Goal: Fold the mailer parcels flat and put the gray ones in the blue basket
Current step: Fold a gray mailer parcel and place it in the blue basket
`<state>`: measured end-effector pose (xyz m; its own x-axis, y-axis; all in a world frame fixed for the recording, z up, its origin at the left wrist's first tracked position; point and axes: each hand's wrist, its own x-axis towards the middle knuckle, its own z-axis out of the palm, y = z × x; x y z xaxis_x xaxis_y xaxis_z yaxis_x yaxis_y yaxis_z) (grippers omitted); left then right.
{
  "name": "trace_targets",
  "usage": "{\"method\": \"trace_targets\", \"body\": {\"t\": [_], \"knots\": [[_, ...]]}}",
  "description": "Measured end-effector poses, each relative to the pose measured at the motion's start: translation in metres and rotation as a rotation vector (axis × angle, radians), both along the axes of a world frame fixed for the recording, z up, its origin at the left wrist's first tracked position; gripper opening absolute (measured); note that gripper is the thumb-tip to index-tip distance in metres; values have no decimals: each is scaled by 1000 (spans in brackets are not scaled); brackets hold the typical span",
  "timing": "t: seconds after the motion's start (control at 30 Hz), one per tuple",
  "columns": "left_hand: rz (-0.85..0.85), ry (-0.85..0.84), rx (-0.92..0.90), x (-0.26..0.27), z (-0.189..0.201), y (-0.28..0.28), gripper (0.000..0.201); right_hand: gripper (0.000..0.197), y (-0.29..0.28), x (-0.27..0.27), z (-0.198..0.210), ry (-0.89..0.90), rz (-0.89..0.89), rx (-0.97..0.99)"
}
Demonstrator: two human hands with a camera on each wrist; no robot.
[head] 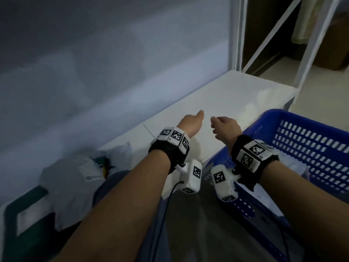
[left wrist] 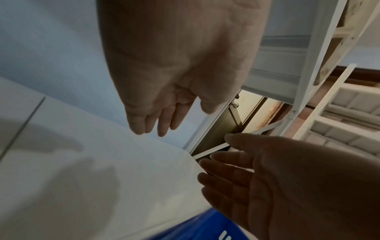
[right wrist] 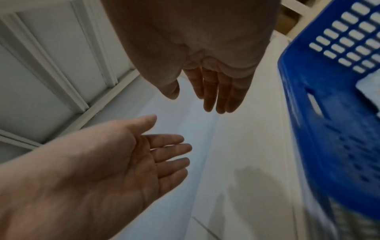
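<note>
Both my hands hover side by side over the white table (head: pixel 226 95), palms facing each other, fingers relaxed and holding nothing. My left hand (head: pixel 192 121) (left wrist: pixel 180 113) is a little left of my right hand (head: pixel 222 125) (right wrist: pixel 195 91). The blue basket (head: pixel 311 144) (right wrist: pixel 329 129) stands at the table's right, just beside my right wrist. A pale flat mailer (head: pixel 294 165) (right wrist: pixel 368 87) lies inside it. At the near left, blurred, lie a crumpled grey-white mailer (head: pixel 71 178) and a dark green mailer (head: pixel 24 220) with a white label.
A pale wall runs along the table's far side. A white metal shelf frame (head: pixel 239 33) (left wrist: pixel 304 81) rises at the table's far right corner, with floor beyond. Bare white tabletop (left wrist: pixel 82 146) (right wrist: pixel 246 146) lies under and ahead of the hands.
</note>
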<state>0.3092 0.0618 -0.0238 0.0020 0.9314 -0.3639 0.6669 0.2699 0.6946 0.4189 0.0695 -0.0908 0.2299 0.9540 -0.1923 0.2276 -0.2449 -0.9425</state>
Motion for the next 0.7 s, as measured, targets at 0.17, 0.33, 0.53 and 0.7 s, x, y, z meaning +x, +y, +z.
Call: {"method": "trace_targets", "body": {"t": [0.17, 0.33, 0.53, 0.7], "knots": [[100, -29, 3, -36, 10, -10, 47, 44, -2, -54, 0, 84, 124, 22], [265, -51, 62, -105, 9, -44, 37, 21, -23, -117, 12, 151, 239, 10], [429, -6, 47, -205, -2, -97, 56, 31, -67, -197, 5, -31, 433, 73], [570, -72, 157, -264, -2, -105, 56, 50, -84, -237, 11, -215, 487, 79]]}}
